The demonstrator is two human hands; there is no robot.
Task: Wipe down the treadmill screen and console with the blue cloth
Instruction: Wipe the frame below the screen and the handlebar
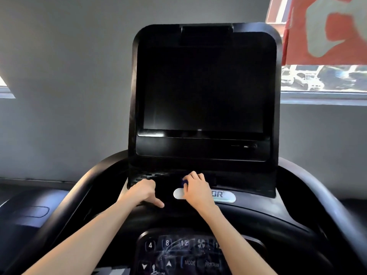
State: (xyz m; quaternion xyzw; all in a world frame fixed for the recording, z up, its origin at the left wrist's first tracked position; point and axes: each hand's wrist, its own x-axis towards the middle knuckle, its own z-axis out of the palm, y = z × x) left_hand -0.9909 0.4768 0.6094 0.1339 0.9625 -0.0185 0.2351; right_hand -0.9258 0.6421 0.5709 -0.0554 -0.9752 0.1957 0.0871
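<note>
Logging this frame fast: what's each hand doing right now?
Left hand: fingers curled, resting on the console; whether it grips anything cannot be told.
Right hand: holding the blue cloth against the console.

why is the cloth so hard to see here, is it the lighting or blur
Head view: mostly lighting. The window is blown out while the screen and console sit in deep shadow, so the blue cloth shows only as a dark sliver under the right hand. Head view edges bow from the wide lens, and the banner is blurred.
</note>
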